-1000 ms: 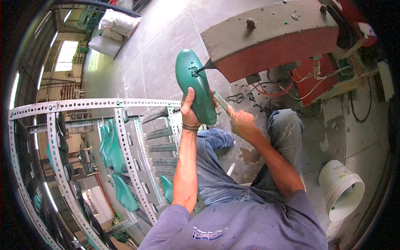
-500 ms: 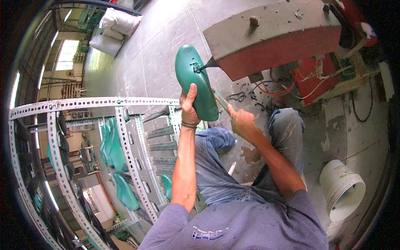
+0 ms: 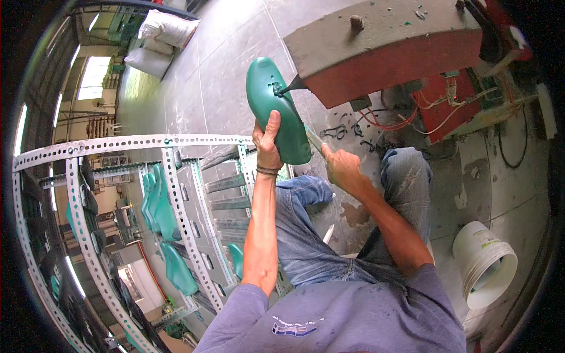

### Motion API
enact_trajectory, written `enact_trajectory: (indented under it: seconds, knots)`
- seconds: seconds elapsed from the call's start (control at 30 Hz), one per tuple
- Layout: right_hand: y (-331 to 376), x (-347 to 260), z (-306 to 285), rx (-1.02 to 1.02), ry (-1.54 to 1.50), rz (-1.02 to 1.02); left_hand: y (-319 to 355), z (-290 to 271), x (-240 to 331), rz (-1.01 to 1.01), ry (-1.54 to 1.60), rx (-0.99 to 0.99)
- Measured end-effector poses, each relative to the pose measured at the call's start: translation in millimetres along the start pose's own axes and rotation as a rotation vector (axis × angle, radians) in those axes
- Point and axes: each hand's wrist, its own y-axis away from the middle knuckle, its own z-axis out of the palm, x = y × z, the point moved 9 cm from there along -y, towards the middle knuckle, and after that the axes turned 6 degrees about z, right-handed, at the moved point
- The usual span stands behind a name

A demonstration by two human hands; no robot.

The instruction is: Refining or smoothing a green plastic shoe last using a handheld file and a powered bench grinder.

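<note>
- Left hand point(image 3: 268, 147) clasps the green last point(image 3: 276, 106), thumb in front, fingers mostly hidden behind.
- The last hangs by the machine's point(image 3: 382, 67) dark nozzle point(image 3: 296, 85); contact is hard to tell.
- Right hand point(image 3: 343, 169) curls round a thin tool point(image 3: 316, 142); its far tip is unclear at the last's edge.
- The frame's top cuts the machine.
- Bucket point(image 3: 471, 253) contents: indistinct.
</note>
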Motion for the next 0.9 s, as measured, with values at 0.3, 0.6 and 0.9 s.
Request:
enact_trajectory:
  seconds: [0.3, 0.6, 0.9]
  knots:
    - [-2, 3, 9, -0.052, -0.004, 0.034, 1, 4, 15, 0.030, -0.067, 0.020]
    - [1, -3, 0, 0.034, -0.021, -0.028, -1, 3, 12, 0.029, -0.049, 0.019]
    - [-1, 0, -2, -0.025, -0.028, 0.012, -1, 6, 20, 0.069, -0.065, 0.042]
